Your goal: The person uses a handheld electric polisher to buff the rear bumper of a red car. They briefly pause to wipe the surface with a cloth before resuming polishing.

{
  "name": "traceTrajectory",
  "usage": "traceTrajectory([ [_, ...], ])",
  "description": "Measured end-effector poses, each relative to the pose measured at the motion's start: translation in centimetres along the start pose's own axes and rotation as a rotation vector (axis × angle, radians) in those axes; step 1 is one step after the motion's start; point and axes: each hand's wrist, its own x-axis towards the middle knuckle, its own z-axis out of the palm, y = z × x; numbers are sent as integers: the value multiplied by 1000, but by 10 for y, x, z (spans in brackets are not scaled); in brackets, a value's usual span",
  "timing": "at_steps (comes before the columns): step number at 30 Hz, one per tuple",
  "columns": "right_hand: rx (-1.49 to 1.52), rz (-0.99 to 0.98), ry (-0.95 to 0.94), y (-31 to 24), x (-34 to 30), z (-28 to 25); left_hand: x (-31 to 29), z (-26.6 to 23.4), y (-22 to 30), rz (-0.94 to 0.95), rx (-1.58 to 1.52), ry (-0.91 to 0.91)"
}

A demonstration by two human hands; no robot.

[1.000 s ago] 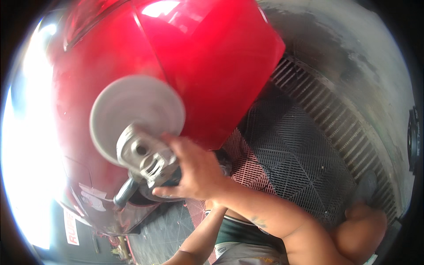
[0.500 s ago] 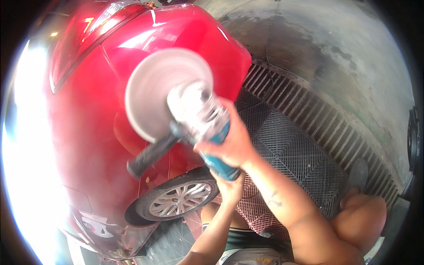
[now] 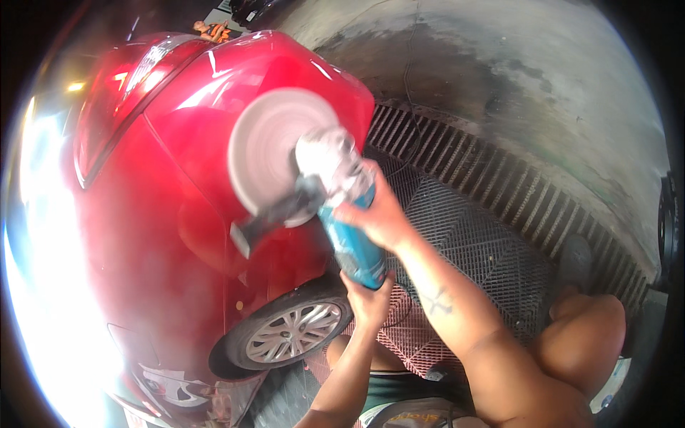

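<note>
My right hand [image 3: 378, 212] is wrapped round the front of a teal polisher [image 3: 354, 250], just behind its head, which has a pale covering. Lower down, my left hand [image 3: 368, 298] grips the rear end of the same tool's body. A round whitish pad [image 3: 273, 146], blurred as if spinning, faces the glossy red car panel [image 3: 193, 185]. Whether its whole face touches the paint cannot be made out. A black side handle [image 3: 275, 220] sticks out to the left with no hand on it.
The car's wheel [image 3: 296, 333] with silver spokes is below the polisher. Dark grid floor tiles [image 3: 464, 235] lie to the right, bordered by a slatted drain grate [image 3: 492, 178]. A cable [image 3: 408, 78] runs across the stained concrete. At the far top is a small orange-clad figure [image 3: 212, 30].
The polisher has moved to the right across the panel, toward the car's corner, and its pad has tilted a little. Both hands keep their hold. The view has shifted slightly.
</note>
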Motion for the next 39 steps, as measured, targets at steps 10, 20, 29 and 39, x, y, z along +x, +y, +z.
traceTrajectory([
  [10, -37, 125, -102, 57, -81, 6, -54, -8, -100, -29, 118, 110],
  [20, -31, 65, 209, 14, 14, -98, 5, 67, 9, -119, 210, -119],
  [29, -37, 200, 167, 36, -36, -86, -39, 64, -44, -105, 201, -73],
  [39, 31, 167, 159, 34, -20, -78, -20, 58, -31, -133, 247, -64],
])
